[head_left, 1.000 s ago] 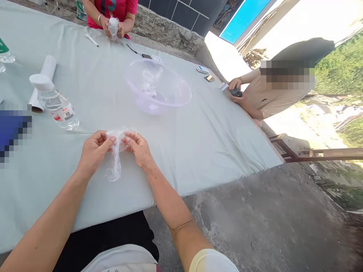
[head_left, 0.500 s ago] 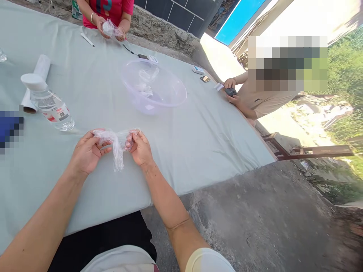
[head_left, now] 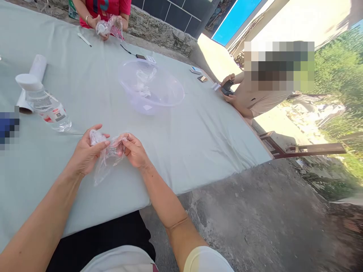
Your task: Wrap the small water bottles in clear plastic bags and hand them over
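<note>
A thin clear plastic bag point(head_left: 105, 158) hangs crumpled between my two hands above the pale cloth-covered table point(head_left: 198, 136). My left hand point(head_left: 85, 151) pinches its upper left part with thumb and fingers closed. My right hand point(head_left: 133, 151) grips the other side, fingers curled round the film. The bag's loose end droops toward the cloth below my left hand.
A clear plastic bowl point(head_left: 151, 90) with more crumpled film stands mid-table. A water bottle point(head_left: 45, 104) and a white roll point(head_left: 31, 81) lie at the left. A person in red point(head_left: 104, 9) handles plastic at the far side; another person point(head_left: 249, 94) holds a phone at the right edge.
My hands have come closer together and turned the bag; it was stretched wide between them and now bunches up, drooping lower left. The view has shifted slightly.
</note>
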`<state>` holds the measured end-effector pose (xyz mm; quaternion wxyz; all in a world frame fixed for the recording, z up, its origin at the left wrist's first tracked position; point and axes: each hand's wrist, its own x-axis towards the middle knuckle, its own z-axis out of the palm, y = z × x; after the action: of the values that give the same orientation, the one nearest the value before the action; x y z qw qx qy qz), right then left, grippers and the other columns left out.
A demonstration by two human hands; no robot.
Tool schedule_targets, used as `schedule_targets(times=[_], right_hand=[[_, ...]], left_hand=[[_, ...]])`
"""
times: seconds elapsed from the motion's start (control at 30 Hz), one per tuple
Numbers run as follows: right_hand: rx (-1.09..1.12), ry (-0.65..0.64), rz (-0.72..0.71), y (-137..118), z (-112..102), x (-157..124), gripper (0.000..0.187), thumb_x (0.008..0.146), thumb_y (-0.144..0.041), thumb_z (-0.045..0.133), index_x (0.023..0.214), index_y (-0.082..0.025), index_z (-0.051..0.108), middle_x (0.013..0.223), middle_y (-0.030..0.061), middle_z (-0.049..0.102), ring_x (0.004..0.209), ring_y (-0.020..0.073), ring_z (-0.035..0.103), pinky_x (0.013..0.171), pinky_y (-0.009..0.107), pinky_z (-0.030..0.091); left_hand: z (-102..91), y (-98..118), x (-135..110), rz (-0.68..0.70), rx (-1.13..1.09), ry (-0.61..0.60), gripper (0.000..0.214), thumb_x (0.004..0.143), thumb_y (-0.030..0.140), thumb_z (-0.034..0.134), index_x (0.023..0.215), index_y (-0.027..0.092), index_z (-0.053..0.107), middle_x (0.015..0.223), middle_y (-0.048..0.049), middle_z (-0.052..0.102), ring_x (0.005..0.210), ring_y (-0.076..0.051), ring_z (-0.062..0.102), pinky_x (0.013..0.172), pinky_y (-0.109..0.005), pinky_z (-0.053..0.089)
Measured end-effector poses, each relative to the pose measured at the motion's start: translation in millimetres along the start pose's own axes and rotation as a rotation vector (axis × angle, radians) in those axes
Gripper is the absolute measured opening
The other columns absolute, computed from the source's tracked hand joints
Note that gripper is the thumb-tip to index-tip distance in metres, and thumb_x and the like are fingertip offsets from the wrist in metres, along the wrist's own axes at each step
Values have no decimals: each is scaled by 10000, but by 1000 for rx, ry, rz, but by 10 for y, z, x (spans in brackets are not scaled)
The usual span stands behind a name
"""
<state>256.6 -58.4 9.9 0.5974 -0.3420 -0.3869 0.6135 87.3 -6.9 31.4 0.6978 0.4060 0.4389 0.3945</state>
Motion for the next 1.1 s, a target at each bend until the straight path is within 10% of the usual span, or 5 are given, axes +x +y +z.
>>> schedule_targets(times=[0.43,0.63,0.77,0.93,1.1], right_hand=[[308,754,-133,-366,-423,46,112,798,-241,666,792,-223,556,654,-70,574,478,44,455,429,171,346],[115,434,-138,-312,-250,-45,214,746,-377,721,768,-251,548,773,-22,586,617,104,512,541,243,410],[-54,109,-41,-255,-145,-127,266,734,-449,758,703,-237,600,806,0,622,678,134,572,657,297,471],[-171,-184,92,-226,-133,-174,225,813,-440,739,763,-224,702,909,39,703,826,190,673,794,369,527],[-169,16,80,-224,-198,-141,244,759,-438,780,761,-215,680,907,34,736,781,181,717,753,337,557]], left_hand=[[-91,57,51,28,-230,188,227,681,147,766,882,194,672,797,-19,719,734,-150,710,644,-243,580],[-35,-31,7,-293,-35,-246,585,753,727,660,738,142,678,834,-150,739,751,-273,740,626,-361,584],[11,-76,-29,-246,-52,-389,667,675,776,708,975,181,700,947,-130,749,892,-286,734,776,-409,582],[16,-50,-61,-39,47,-261,396,660,481,861,883,203,688,892,-18,711,833,-164,668,835,-320,523],[-2,-47,-13,-8,-8,-62,217,675,333,814,713,173,672,678,9,649,634,-119,609,650,-264,503]])
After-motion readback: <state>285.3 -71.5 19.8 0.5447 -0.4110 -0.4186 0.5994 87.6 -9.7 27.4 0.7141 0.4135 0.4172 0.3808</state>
